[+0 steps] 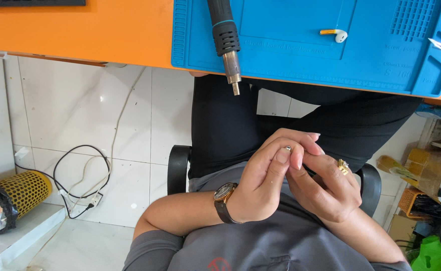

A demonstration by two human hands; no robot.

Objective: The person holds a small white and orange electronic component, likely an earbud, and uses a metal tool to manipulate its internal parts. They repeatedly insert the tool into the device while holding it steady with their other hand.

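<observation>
- The mat (300, 55) lies on the tabletop (80, 30), at its near edge.
- The hot-air tool (225, 40) lies on the left part of the mat, its nozzle over the edge.
- The earbud (337, 34) lies to its right.
- Both hands, left hand (260, 180) and right hand (326, 188), meet over the lap, below the tabletop.
- The basket (22, 190) stands far left on the floor.

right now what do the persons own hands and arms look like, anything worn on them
Both forearms are bare; grey short sleeves end near the elbows. The left hand has a wristwatch with a round dark dial, gold-toned case and dark brown strap. The right hand wears a chunky gold-coloured ring on one finger. No gloves. The fingernails are fairly long.
</observation>
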